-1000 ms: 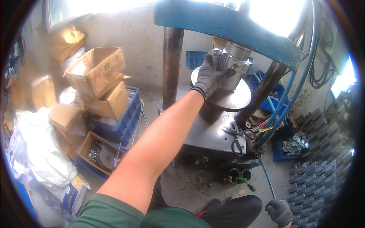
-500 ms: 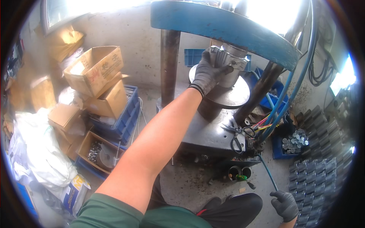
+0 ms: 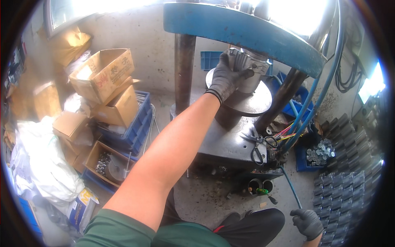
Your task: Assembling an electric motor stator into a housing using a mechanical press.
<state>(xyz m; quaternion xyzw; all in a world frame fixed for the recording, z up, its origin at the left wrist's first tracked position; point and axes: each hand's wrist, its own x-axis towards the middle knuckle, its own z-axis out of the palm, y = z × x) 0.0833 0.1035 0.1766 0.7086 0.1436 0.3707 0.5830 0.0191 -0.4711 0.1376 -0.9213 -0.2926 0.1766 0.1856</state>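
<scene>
My left hand [image 3: 230, 78], in a dark grey glove, is closed around the side of a silver ribbed metal housing [image 3: 249, 66]. The housing stands on a round steel plate [image 3: 257, 105] of a press, right under its blue crossbeam [image 3: 242, 29]. Where the housing's top meets the part beneath the beam is partly hidden. At the lower right my right hand [image 3: 307, 223], gloved alike, is curled at the end of a thin blue-green lever [image 3: 290, 187]. Its grip is mostly covered by the fingers.
Scissors [image 3: 258, 148] lie on the press bed beside coloured wires. Stacked metal housings [image 3: 339, 201] and a blue crate of small round parts [image 3: 320, 154] stand right. Cardboard boxes [image 3: 103, 78], blue crates and white sacks [image 3: 41, 164] fill the left. Steel columns flank the plate.
The view has shifted very slightly. My left hand keeps its hold on the housing, and my right hand stays at the lever's end, with hardly any movement.
</scene>
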